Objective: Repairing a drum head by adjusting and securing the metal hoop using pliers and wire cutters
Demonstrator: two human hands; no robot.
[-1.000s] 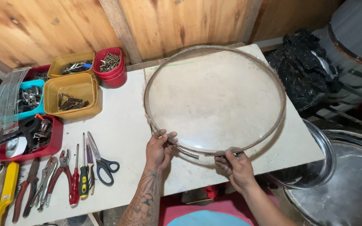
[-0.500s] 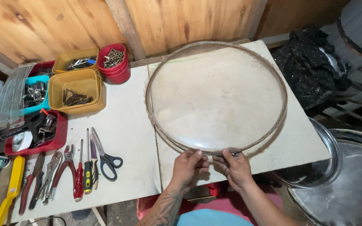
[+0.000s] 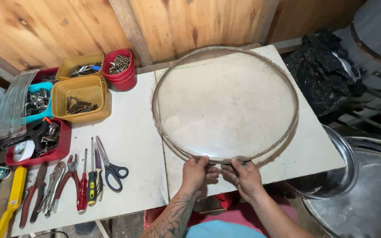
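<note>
Both hands were closed on the near rim of the hoop (image 3: 225, 103), a large round frame with a clear skin stretched across it, lying flat on the white table (image 3: 131, 141). The left hand (image 3: 196, 172) curled its fingers over the rim, thumb toward the middle. The right hand (image 3: 244, 176) pinched the rim just beside it, fingertips on the metal edge. The two hands were almost touching.

A second before, the left hand had gripped the rim further to the left, well apart from the right; half a second before, it had slid along to sit next to the right hand, and it stayed there. The right hand had kept its place on the rim throughout. The hoop had not visibly shifted on the table.

To the left of the hoop lay scissors (image 3: 110, 166), pliers (image 3: 69, 178) and screwdrivers (image 3: 89, 180). Behind them stood yellow tubs (image 3: 81, 99) and a red bowl (image 3: 121, 69) of screws.
</note>
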